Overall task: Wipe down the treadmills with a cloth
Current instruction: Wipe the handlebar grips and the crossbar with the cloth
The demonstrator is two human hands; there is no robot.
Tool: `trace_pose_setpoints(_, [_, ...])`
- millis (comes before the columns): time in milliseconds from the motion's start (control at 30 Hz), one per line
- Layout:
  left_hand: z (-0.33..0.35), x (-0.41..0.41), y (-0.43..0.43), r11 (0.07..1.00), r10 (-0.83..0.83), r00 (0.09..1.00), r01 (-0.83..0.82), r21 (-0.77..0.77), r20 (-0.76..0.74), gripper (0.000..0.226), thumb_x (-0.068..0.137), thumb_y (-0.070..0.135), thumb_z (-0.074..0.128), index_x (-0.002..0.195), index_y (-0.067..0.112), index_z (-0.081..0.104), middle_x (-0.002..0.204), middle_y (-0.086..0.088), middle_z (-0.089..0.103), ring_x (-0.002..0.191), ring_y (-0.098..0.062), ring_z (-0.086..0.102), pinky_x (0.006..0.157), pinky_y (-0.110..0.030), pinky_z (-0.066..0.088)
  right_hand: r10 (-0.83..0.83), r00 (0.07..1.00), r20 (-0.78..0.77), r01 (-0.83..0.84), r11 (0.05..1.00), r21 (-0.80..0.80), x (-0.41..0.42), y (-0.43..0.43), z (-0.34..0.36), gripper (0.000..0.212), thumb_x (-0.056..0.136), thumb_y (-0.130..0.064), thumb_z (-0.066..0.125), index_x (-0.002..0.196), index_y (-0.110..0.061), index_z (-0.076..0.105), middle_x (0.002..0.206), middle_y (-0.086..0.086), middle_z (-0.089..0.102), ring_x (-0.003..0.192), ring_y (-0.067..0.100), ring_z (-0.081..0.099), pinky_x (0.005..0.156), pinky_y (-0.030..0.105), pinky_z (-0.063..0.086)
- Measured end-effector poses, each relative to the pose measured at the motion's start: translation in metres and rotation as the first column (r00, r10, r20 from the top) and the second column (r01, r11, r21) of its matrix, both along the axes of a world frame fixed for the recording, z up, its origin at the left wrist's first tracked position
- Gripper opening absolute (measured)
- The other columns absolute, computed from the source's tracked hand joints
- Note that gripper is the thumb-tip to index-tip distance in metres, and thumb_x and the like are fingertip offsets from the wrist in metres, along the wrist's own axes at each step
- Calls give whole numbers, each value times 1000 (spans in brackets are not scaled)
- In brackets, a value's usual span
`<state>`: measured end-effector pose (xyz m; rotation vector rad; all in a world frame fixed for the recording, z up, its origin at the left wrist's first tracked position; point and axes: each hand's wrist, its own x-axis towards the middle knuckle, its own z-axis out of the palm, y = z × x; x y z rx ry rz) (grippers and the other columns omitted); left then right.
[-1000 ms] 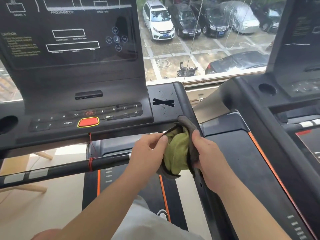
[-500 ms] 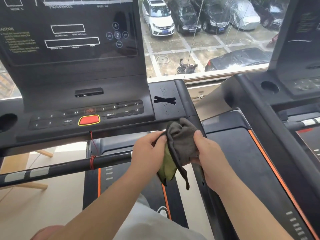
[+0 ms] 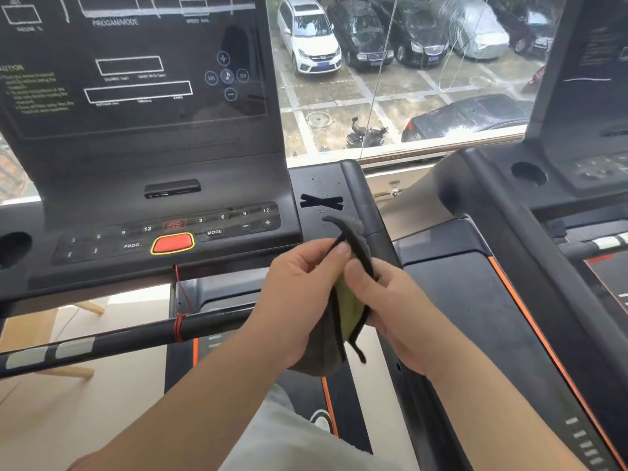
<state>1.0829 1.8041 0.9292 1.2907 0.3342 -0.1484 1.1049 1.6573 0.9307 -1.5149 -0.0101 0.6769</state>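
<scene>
A grey cloth with a yellow-green inner side (image 3: pixel 346 311) hangs folded between both hands, just in front of the treadmill console (image 3: pixel 170 232). My left hand (image 3: pixel 299 300) pinches the cloth's upper edge from the left. My right hand (image 3: pixel 390 307) grips its right side with thumb and fingers. The cloth's top corner sticks up near the black cross mark on the console's right wing (image 3: pixel 323 188), where small water drops show. A dark display panel (image 3: pixel 136 69) rises above the button row and red stop button (image 3: pixel 172 243).
A second treadmill (image 3: pixel 509 300) stands close on the right, with its own console (image 3: pixel 584 147) and cup hole. A black handlebar with a red cord (image 3: pixel 136 338) crosses at the lower left. A window ahead looks down on parked cars.
The cloth was a bunched ball with the yellow-green side out; both hands have refolded it into a flatter, hanging shape with mostly grey showing. The hands rose slightly toward the console.
</scene>
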Motion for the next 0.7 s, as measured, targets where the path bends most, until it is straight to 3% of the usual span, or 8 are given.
trace_pose_setpoints(100, [5, 2, 0, 988, -147, 988, 144, -58, -42, 26, 106, 27, 57, 114, 14, 77, 112, -15, 77, 105, -32, 73, 91, -45, 59, 6, 998, 69, -6, 1000, -11, 2, -5, 1, 51, 69, -33, 86, 116, -20, 70, 102, -2, 79, 101, 17, 75, 83, 26, 61])
trace_pose_setpoints(200, [11, 4, 8, 936, -350, 935, 349, -32, -48, 31, 109, 31, 51, 128, 18, 72, 123, -7, 75, 119, -26, 69, 104, -45, 52, -29, 994, 108, 33, 999, -38, -1, -10, -5, 33, 82, -4, 83, 109, -19, 74, 99, -5, 80, 99, 12, 75, 80, 22, 60])
trace_pose_setpoints(300, [11, 14, 16, 967, -155, 987, 159, 197, -36, 23, 106, 20, 56, 122, 18, 73, 103, 0, 80, 95, -17, 77, 88, -38, 62, -195, 981, -11, 195, 980, -40, -1, -16, -21, 19, 97, -11, 70, 114, -15, 75, 106, 9, 78, 107, 29, 73, 97, 47, 59])
trace_pose_setpoints(400, [-18, 18, 28, 878, 124, 992, -104, 466, -11, 9, 98, 23, 67, 100, 26, 76, 86, 9, 77, 79, -15, 73, 79, -37, 64, -316, 912, -263, 342, 938, 61, 1, -18, -22, 25, 100, -16, 60, 121, -5, 69, 112, 18, 76, 106, 37, 73, 102, 54, 54])
trace_pose_setpoints(500, [-37, 3, 22, 819, 122, 992, -114, 563, 24, 20, 91, 34, 78, 82, 18, 69, 69, 5, 68, 64, -7, 60, 63, -23, 52, -331, 882, -335, 391, 912, 128, 3, -20, -16, 31, 103, -23, 57, 122, -4, 70, 117, 19, 75, 112, 36, 71, 107, 52, 51])
trace_pose_setpoints(567, [-36, -4, 13, 847, 106, 985, -160, 506, 133, 27, 89, 33, 80, 79, 15, 64, 64, 5, 62, 58, -6, 52, 57, -20, 45, -294, 904, -309, 351, 925, 146, 3, -18, -17, 40, 105, -35, 54, 123, -5, 73, 121, 18, 74, 116, 34, 70, 109, 50, 49])
trace_pose_setpoints(633, [-28, -7, 0, 880, -65, 988, -9, 475, 139, 25, 86, 38, 83, 80, 19, 67, 70, 4, 66, 62, -8, 56, 60, -21, 47, -273, 906, -323, 337, 927, 163, 1, -14, -16, 46, 105, -42, 51, 120, -6, 75, 120, 18, 74, 116, 30, 71, 104, 44, 52])
trace_pose_setpoints(700, [-24, -8, -13, 816, -216, 967, 105, 569, 132, 23, 84, 41, 83, 85, 26, 67, 81, 4, 69, 69, -9, 61, 64, -22, 50, -236, 912, -336, 309, 934, 181, -1, -10, -13, 47, 105, -44, 48, 120, -8, 75, 121, 17, 74, 116, 26, 71, 100, 39, 54])
